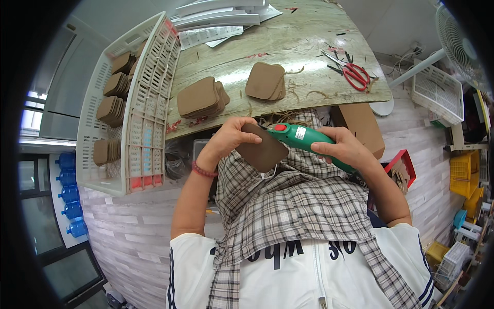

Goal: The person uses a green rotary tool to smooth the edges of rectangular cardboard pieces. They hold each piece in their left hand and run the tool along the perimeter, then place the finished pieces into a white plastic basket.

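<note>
My left hand [234, 138] pinches a flat brown rounded-square piece [265, 152] by its upper left edge, above my lap. Wrapped around a green handheld electric cutter [303, 137] with a red button is my right hand [343, 148]. The cutter's tip meets the piece's upper edge, close to my left fingers; its blade is too small to make out. On the table edge ahead lie a thick stack of like brown pieces [200, 98] and a smaller stack [265, 81]. Thin brown offcut strips [316, 94] are scattered beside them.
A white plastic crate [135, 110] holding several stacks of brown pieces stands at the left. Red-handled scissors [355, 76] lie on the worn table [298, 41], with papers [216, 20] at the back. To the right are a cardboard box [363, 129], a red box [409, 159] and a fan [455, 38].
</note>
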{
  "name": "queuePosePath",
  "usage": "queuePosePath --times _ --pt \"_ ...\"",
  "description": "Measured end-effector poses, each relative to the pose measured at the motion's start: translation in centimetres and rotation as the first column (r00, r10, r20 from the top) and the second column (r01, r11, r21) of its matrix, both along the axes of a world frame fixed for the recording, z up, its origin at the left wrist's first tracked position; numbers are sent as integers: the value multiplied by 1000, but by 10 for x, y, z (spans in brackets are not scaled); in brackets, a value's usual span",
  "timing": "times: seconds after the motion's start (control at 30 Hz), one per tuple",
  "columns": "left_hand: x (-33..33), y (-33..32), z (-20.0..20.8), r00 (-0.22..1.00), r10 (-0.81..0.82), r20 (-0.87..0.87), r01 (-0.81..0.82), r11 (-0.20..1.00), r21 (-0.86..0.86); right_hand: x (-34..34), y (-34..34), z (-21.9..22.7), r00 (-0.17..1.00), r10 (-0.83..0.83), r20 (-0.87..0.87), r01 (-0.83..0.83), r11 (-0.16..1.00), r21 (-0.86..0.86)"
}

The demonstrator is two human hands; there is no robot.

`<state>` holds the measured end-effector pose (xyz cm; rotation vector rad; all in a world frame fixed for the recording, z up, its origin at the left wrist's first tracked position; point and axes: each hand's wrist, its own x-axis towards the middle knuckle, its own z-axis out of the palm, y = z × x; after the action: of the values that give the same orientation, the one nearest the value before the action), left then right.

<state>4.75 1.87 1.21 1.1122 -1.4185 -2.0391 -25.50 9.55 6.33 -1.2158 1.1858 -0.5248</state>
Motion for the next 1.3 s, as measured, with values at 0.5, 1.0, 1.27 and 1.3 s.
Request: queuePosePath --times 0.5,1.0,1.27,1.3 --pt "19 0 14 992 112 64 -103 987 -123 15 -11 -14 995 -52 84 52 999 1" --pt "-24 -72 -7 527 817 235 270 101 -958 -22 1 -38 928 -360 96 368 925 -88" --pt "-77 -83 -73 446 836 319 -27 369 -929 -30 4 -43 916 -399 49 402 903 -150" --pt "-81 -83 -71 472 823 317 -95 405 -909 -32 3 -48 910 -410 60 414 897 -157"
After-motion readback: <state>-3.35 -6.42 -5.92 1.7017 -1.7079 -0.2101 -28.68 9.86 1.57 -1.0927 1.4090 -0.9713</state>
